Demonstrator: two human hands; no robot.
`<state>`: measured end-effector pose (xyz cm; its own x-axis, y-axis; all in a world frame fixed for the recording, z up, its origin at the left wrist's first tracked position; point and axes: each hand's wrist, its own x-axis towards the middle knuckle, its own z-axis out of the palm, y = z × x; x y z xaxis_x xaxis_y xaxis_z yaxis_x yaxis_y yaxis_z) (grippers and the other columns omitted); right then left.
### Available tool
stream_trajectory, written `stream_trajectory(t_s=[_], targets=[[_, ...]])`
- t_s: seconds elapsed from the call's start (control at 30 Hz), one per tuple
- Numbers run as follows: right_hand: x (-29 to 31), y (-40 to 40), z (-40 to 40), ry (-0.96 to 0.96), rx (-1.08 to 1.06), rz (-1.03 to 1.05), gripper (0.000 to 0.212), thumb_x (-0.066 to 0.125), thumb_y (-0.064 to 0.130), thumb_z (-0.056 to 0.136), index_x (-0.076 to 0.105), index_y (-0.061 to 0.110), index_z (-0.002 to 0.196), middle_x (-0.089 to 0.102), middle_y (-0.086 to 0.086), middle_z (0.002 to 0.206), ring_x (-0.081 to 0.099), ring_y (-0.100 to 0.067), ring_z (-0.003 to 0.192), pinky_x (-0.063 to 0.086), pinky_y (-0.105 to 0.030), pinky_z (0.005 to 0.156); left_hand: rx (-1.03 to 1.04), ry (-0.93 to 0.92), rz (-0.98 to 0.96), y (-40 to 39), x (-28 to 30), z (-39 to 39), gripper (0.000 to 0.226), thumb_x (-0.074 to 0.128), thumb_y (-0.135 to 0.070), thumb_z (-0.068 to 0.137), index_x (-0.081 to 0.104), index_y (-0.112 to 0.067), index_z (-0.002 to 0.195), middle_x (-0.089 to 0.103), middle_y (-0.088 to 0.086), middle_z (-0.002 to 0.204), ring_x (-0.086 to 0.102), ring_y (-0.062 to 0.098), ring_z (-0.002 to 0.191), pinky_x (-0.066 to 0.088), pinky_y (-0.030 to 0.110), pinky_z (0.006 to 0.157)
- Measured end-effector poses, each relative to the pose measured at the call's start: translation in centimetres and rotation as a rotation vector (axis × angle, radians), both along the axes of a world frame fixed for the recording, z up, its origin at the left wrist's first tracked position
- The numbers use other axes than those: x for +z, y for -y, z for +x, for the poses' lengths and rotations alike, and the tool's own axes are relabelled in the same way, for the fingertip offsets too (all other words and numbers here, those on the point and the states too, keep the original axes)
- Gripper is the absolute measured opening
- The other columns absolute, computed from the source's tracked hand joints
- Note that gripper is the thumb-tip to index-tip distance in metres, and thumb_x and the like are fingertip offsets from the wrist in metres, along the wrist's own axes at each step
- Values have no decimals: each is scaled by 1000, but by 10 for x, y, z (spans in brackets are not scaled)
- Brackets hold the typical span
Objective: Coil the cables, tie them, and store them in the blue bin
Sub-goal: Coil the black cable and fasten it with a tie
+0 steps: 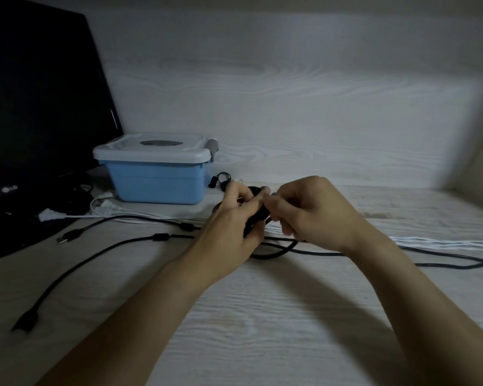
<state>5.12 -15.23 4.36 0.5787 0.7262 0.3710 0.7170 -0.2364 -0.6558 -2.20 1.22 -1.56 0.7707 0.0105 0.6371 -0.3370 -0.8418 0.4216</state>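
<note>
My left hand point(236, 224) grips a bundle of coiled black cable point(258, 215) above the desk, fingers curled round it. My right hand point(310, 210) pinches something small and dark at the top of that bundle, close against my left fingertips. A loop of the same cable point(273, 252) hangs below my hands onto the desk. The blue bin point(156, 182) stands to the left behind my hands, its white lid point(151, 151) closed. Two loose black cables point(101, 246) run across the desk to the left, one ending in a USB plug point(69, 235).
A dark monitor point(39, 107) fills the far left. White cables point(103, 210) lie in front of the bin, and a white cable point(444, 242) runs off to the right beside a black one point(444, 264). A small black cable loop point(222, 178) lies behind the bin. A wall closes the desk's back.
</note>
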Motion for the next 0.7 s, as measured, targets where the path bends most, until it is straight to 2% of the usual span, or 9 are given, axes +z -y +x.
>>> stream_trajectory(t_s=[0.07, 0.1, 0.17, 0.2, 0.3, 0.37, 0.57, 0.7], targets=[[-4, -1, 7, 107, 12, 67, 30, 64, 26, 97, 71, 17, 69, 57, 3, 58, 50, -6, 51, 36, -16, 53, -12, 7, 6, -1, 1, -1, 37, 62, -12, 93, 59, -18, 129, 40, -4, 110, 57, 10, 88, 50, 26, 83], [-7, -3, 9, 140, 30, 97, 23, 67, 26, 95, 74, 24, 72, 59, 6, 71, 55, -5, 64, 39, -16, 60, -17, 29, -3, -2, 1, -1, 36, 64, -11, 91, 62, -17, 126, 43, -3, 109, 58, 11, 89, 51, 28, 82], [-13, -6, 14, 178, 75, 140, 15, 72, 25, 91, 75, 33, 79, 62, 5, 96, 60, -7, 93, 46, -19, 78, -21, 108, -25, -3, 1, -2, 32, 71, -5, 85, 69, -13, 116, 52, -1, 106, 60, 9, 88, 51, 25, 79], [-16, -7, 15, 156, 87, 169, 13, 73, 24, 90, 77, 30, 80, 64, 5, 101, 62, -9, 98, 49, -24, 86, -17, 148, -27, -3, 1, -2, 30, 74, -3, 82, 72, -10, 111, 57, 0, 104, 61, 8, 87, 51, 22, 78], [-17, -6, 16, 36, 105, 255, 13, 72, 16, 90, 79, 15, 79, 73, 3, 96, 69, -11, 91, 54, -35, 89, 17, 223, -28, -2, 2, -3, 32, 79, -1, 75, 75, -7, 106, 67, 0, 98, 64, 7, 85, 52, 19, 77], [-15, -6, 16, -5, 78, 252, 18, 70, 16, 92, 78, 12, 77, 74, 3, 93, 70, -11, 89, 54, -38, 88, 34, 251, -28, -2, 3, -3, 35, 82, -2, 73, 75, -8, 107, 70, -2, 96, 65, 5, 83, 52, 17, 76], [-4, 2, 17, -85, 94, 138, 20, 67, 18, 94, 77, 12, 78, 73, 4, 95, 70, -9, 88, 55, -29, 88, 4, 251, -45, 2, 4, -7, 37, 84, -2, 70, 74, -7, 105, 72, -1, 94, 65, 3, 83, 51, 12, 78], [1, 11, 20, -139, 179, 68, 14, 66, 11, 93, 79, 7, 88, 71, 2, 105, 68, -8, 92, 51, -19, 84, -16, 240, -62, 3, 4, -7, 37, 83, -1, 69, 75, -7, 105, 70, -4, 93, 65, 3, 84, 49, 9, 78]])
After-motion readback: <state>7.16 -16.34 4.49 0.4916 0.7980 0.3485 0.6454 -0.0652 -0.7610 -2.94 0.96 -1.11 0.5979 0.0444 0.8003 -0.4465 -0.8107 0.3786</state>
